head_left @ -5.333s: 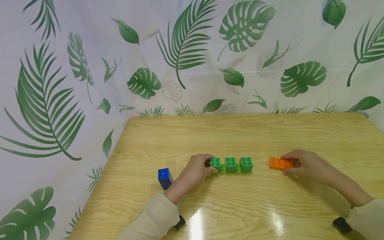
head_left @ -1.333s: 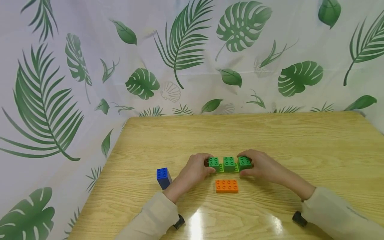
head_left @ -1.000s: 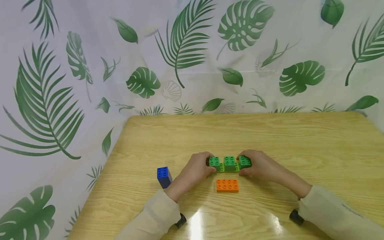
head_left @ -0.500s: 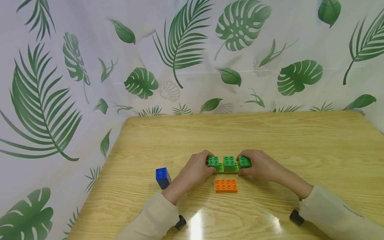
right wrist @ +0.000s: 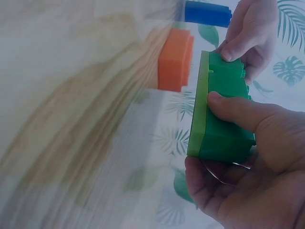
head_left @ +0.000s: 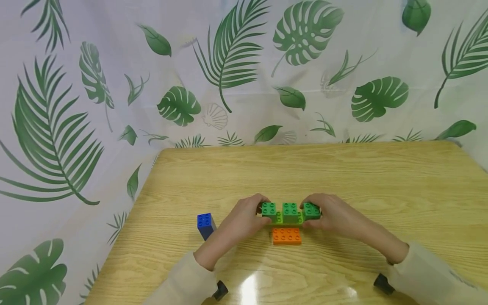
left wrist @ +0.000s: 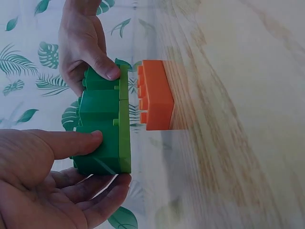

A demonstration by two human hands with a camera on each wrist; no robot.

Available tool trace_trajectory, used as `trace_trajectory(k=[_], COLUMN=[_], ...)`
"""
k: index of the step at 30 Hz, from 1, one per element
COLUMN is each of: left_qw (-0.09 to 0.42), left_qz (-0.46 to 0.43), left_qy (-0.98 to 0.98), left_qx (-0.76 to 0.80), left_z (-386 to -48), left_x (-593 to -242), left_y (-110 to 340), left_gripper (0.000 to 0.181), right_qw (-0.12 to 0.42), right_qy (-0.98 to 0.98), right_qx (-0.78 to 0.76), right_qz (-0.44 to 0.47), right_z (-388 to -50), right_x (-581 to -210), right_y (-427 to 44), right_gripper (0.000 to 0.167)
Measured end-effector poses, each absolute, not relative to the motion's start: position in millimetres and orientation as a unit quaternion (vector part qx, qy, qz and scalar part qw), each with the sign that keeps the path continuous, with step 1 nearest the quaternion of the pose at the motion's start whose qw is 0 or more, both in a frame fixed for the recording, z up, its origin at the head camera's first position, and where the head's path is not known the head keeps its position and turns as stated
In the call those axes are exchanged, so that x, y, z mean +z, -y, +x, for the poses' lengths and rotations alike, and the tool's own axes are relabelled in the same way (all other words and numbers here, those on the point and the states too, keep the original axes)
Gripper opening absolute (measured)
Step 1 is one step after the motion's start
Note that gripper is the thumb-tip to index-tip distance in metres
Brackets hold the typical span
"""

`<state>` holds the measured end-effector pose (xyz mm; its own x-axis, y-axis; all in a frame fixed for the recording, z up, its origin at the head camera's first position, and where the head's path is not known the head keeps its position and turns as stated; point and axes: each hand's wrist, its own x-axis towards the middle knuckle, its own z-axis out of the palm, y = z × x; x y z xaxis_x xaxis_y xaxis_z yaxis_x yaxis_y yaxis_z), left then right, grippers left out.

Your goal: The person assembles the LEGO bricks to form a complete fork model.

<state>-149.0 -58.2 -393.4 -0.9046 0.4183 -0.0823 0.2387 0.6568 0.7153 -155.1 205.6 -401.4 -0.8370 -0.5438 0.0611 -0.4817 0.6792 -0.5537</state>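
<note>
Three green toy building bricks stand in a row on a thin light green base, which has a seam across it. Small gaps separate the bricks. Held by both hands, this assembly hangs above the table. My left hand grips the brick at its left end between thumb and fingers. At the other end, my right hand pinches the right brick, partly covering it. An orange brick with studs up lies on the table just in front, below the assembly's level in the left wrist view; neither hand touches it.
A tall blue brick stands to the left, beside the left forearm, which partly hides it. The wooden table ends at a white cloth with a leaf print at the back and left.
Earlier, the right hand set the orange brick down in front and took hold of the green assembly's right end. Just now both hands have raised the assembly and brought it slightly nearer.
</note>
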Motion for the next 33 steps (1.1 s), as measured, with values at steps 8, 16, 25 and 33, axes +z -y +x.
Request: trace_trajectory(k=[8, 16, 25, 33], left_qw=[0.119, 0.130, 0.126, 0.119], left_qz=[0.198, 0.199, 0.202, 0.213], left_qy=[-0.902, -0.910, -0.914, -0.924], left_qx=[0.363, 0.341, 0.327, 0.293], left_z=[-135, -125, -121, -118], left_x=[-385, -388, -392, -395], left_y=[68, 73, 74, 71], left_gripper=[0.039, 0.039, 0.037, 0.038], right_qw=[0.054, 0.055, 0.050, 0.039], right_qy=[-0.914, -0.915, -0.914, -0.919], right_qx=[-0.287, -0.283, -0.282, -0.269], right_qz=[-0.282, -0.282, -0.287, -0.284], right_z=[-142, -134, -130, -128], right_x=[-395, -397, -404, -409], right_y=[-198, -192, -191, -190], right_gripper=[0.041, 0.039, 0.041, 0.040])
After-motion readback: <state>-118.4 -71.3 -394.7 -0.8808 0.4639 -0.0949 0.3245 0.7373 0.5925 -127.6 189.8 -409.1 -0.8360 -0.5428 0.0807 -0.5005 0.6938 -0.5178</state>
